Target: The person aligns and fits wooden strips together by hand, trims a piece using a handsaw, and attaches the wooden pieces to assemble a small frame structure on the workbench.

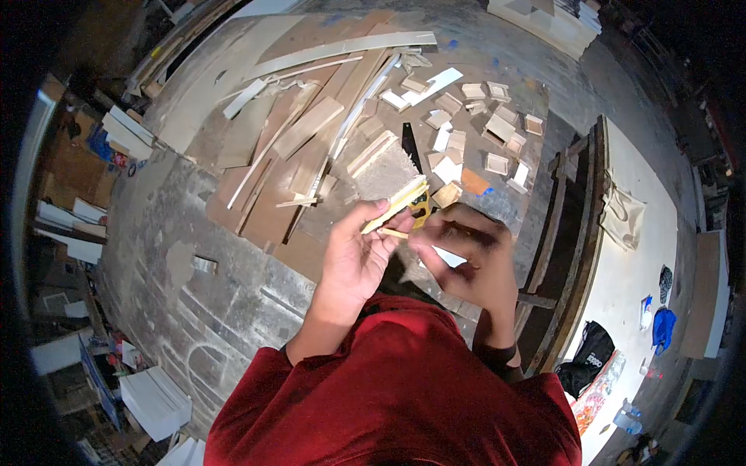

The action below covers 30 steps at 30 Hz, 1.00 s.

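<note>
My left hand is closed around a narrow, pale wooden piece with yellowish edges, tilted up to the right. Close by on the right, my right hand is smeared by motion, its fingertips near the lower end of that piece. Whether it grips anything does not show. Beyond the hands lies a handsaw with a dark blade and a yellow handle, partly hidden by the hands. A rough grey-beige block rests just past the wooden piece.
Several small wooden boxes are scattered at the back right. Long boards and strips lie across the left. An orange-brown piece sits near the saw. At right stands a white-topped table holding a cloth bag and a black bag.
</note>
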{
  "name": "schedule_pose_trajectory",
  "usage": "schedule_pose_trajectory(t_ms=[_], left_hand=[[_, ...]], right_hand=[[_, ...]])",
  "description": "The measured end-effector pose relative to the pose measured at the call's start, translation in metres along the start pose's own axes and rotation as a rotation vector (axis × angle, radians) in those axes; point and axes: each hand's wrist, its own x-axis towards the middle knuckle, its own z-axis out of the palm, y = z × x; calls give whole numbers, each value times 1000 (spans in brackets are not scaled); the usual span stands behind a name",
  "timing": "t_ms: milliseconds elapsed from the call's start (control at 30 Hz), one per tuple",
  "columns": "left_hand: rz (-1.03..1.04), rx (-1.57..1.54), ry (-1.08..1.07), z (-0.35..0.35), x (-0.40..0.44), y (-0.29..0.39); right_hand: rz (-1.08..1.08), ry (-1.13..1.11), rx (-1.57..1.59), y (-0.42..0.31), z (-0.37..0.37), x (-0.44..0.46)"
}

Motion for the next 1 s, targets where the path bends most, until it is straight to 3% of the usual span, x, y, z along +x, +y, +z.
schedule_pose_trajectory(t_ms=[367, 433, 633, 833, 1000], left_hand=[[40, 25, 4, -7, 7, 9], [38, 78, -82, -11, 6, 10], [69, 96, -52, -8, 7, 16], [40, 109, -85, -7, 8, 24], [36, 117, -114, -11, 11, 27]], right_hand=[[-36, -30, 73, 5, 9, 11], [-30, 16, 52, 2, 17, 13], [-17, 127, 24, -1, 17, 21], [-8, 37, 111, 2, 23, 23], [19, 87, 57, 7, 24, 26]])
